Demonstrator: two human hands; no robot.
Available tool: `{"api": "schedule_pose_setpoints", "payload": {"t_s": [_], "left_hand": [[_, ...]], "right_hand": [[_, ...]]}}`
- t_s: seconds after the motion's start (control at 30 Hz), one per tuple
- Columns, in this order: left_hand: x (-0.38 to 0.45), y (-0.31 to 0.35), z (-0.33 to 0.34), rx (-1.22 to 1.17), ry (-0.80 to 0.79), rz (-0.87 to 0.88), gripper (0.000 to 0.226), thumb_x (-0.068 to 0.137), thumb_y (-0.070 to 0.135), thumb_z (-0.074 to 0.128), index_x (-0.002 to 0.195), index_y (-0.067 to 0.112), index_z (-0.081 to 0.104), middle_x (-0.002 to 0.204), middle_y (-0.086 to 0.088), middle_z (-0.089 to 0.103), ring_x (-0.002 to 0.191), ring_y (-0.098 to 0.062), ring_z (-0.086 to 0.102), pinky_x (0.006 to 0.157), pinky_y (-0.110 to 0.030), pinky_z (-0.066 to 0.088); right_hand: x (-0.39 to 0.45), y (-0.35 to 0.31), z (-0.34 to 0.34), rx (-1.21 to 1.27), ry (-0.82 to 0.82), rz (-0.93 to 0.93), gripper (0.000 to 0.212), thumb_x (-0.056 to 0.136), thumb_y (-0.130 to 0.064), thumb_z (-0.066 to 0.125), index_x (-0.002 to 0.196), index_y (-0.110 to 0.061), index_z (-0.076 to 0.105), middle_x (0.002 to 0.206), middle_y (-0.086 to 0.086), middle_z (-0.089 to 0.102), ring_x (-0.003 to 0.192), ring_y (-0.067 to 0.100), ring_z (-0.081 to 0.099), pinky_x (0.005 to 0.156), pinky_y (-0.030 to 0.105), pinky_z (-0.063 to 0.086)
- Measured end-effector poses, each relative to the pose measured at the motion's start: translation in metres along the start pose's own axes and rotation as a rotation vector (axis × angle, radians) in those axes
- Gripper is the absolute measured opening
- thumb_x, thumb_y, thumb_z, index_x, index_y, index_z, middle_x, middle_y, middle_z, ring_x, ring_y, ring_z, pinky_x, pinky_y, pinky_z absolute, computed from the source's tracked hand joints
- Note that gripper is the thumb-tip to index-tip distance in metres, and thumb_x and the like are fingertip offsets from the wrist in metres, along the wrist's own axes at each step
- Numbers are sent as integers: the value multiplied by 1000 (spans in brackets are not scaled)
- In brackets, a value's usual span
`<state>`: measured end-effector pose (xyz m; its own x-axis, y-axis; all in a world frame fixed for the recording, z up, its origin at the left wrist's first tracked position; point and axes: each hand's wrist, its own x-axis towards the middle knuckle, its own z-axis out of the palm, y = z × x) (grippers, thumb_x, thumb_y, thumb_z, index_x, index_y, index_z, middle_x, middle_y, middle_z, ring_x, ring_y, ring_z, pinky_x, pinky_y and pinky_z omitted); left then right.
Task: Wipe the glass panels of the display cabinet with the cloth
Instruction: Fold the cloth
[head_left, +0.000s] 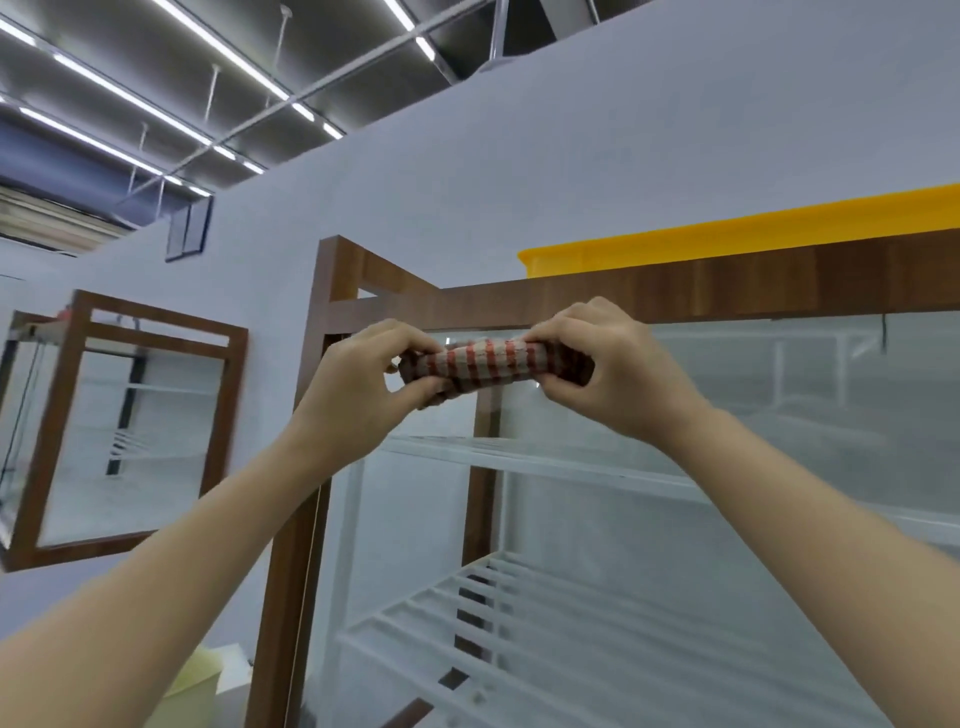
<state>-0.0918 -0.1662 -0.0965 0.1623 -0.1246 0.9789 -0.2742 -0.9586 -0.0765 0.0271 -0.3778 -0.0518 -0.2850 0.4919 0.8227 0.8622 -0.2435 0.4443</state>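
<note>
By cabinet glass (727, 395); cloth (488, 364) spans both grips.

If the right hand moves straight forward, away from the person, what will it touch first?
Probably the glass panel of the display cabinet, directly behind the right hand, which grips the striped cloth. The depth is unclear.

Hands: two, left hand (358, 379) and right hand (608, 364), both at the cloth
Cloth (493, 364): one
Display cabinets: two, near cabinet (675, 296) behind the cloth, far cabinet (130, 415) left of it
Yellow tray (727, 239): one, above the cloth
</note>
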Motion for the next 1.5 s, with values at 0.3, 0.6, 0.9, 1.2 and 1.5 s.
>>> {"api": "schedule_pose_setpoints", "payload": {"t_s": [0.3,0.6,0.9,1.2,1.5], "left_hand": [[74,-119,13,-36,150,153,27,74,11,75,98,8,65,93,-1,64,82,-12,58,73,-21,50],[119,-190,52,-64,210,294,25,74,9,74,96,8,63,95,-4,63,81,-18,59,70,-34,52],[120,-213,68,-245,188,335,20,78,6,72,97,6,66,96,-6,67,85,-19,62,78,-29,51],[115,-224,64,-385,11,254,27,82,13,68,109,13,67,99,7,66,93,-7,61,88,-28,50],[110,-226,57,-343,-91,210,36,87,18,62,123,18,59,107,14,59,101,-3,56,91,-15,43]], "right_hand": [[95,14,55,-293,144,73,33,71,-21,59,103,-16,67,92,2,67,86,28,53,67,35,48],[133,35,89,-537,64,154,24,80,-15,68,104,-15,66,94,3,68,92,28,52,71,42,46],[136,44,85,-384,-151,293,29,88,-20,62,117,-22,62,108,-4,65,99,15,51,82,23,32],[131,34,86,-549,-226,326,30,94,-31,49,124,-33,55,97,-18,57,101,11,47,88,28,21],[129,22,87,-612,-372,477,41,96,-41,38,137,-43,33,123,-8,52,123,12,37,106,35,12]]}}
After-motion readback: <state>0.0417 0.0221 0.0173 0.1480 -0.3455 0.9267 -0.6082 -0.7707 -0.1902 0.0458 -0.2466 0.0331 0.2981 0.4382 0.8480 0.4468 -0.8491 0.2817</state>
